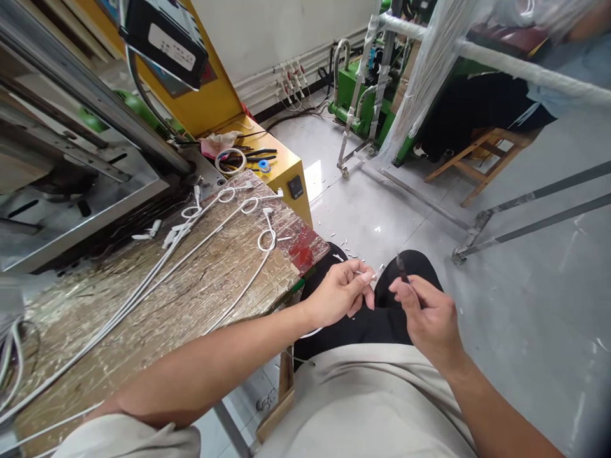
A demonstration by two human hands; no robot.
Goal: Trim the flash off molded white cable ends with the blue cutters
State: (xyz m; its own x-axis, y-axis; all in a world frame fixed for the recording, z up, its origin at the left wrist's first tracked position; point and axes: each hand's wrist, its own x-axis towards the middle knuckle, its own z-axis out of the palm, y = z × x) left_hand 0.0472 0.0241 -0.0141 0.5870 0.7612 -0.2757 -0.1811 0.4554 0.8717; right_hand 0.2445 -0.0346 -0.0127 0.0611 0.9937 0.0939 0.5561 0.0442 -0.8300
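Note:
My left hand is closed over my lap, its thumb and fingers pinching the end of a white cable. A small white tip pokes out between the fingertips. Just to the right, my right hand is closed on a small dark knife, whose narrow blade points up and is blurred. A gap separates the hands. On the worn wooden bench to the left, several white cables lie with looped ends and white plugs.
The bench adjoins a yellow machine base with a tape roll and dark-handled tools. White scraps litter the floor. A wrapped metal frame stands ahead; beyond it, a person sits near a wooden stool.

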